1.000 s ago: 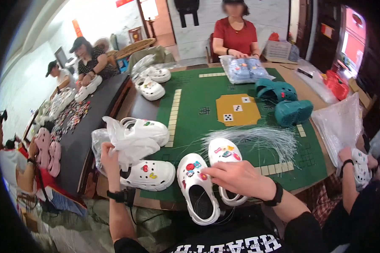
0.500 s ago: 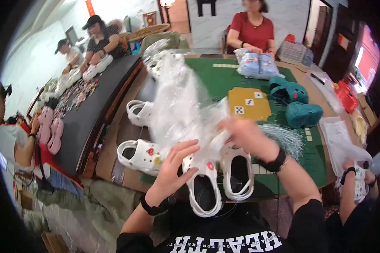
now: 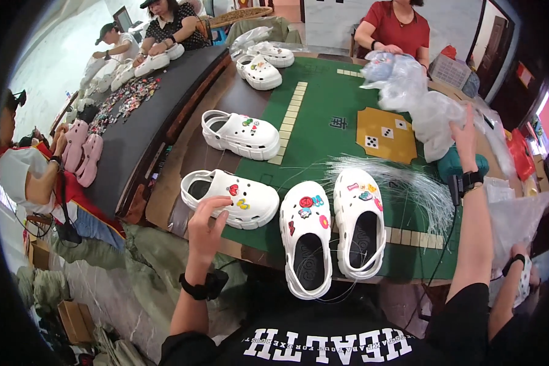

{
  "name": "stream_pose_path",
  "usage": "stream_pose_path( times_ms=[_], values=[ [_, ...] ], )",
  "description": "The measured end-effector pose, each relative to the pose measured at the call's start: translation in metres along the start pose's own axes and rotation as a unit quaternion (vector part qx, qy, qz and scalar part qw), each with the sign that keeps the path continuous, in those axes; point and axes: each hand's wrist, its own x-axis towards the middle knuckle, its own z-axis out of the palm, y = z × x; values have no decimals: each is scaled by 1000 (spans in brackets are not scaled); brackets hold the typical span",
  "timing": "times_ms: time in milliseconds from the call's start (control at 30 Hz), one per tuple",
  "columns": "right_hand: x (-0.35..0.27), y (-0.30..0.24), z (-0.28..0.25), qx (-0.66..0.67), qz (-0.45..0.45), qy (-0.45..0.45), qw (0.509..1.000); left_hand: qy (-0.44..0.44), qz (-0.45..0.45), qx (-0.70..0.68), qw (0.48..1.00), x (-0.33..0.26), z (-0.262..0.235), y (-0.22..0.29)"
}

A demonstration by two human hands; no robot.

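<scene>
A pair of white clogs (image 3: 305, 244) with colourful charms stands directly before me, heels toward me, thin clear strands around the heel straps. My left hand (image 3: 204, 230) has its fingers apart, next to the strap and side of another white clog (image 3: 250, 210) with red and yellow charms. It holds nothing. My right arm reaches to the far right, where my right hand (image 3: 465, 143) has its fingers stretched out beside a crumpled clear plastic bag (image 3: 433, 119). Whether the fingertips touch the bag cannot be made out. Below that hand, a teal clog (image 3: 470, 163) is partly covered.
More white clogs (image 3: 244, 137) line the left of the green mat (image 3: 311, 158). A bundle of clear strands (image 3: 409, 189) lies right of the pair. Opposite, a person in red (image 3: 402, 30) handles a bag. Other people work at a dark table (image 3: 146, 134) with charms.
The plastic bag has moved off the white pair toward the far right with my right hand. My left hand has drawn back left from the pair. The view has shifted.
</scene>
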Motion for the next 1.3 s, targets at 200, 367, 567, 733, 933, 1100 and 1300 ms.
stream_pose_path(
  times_ms=[200, 367, 567, 733, 933, 1100, 1300],
  values=[
    [-12, -1, -7, -35, -162, 45, 985, -160, -74, -111, 978, -4, 15, 32],
    [0, 7, -21, -108, -201, -35, 973, -298, -76, -179, 935, -22, 48, 58],
    [-88, -100, -17, -177, -225, 23, 958, -221, -31, -131, 966, -39, 58, 60],
    [-195, -165, -17, 74, -242, -246, 936, -130, -55, -151, 978, -50, 62, 71],
    [-275, -205, -4, -13, -332, -391, 858, -132, 21, -103, 986, -54, 72, 79],
    [-260, -194, -4, 116, -266, -351, 890, -138, 14, -125, 982, -54, 72, 79],
    [-288, -219, -28, 53, -323, -406, 853, -129, -14, -157, 979, -62, 73, 68]
  ],
)
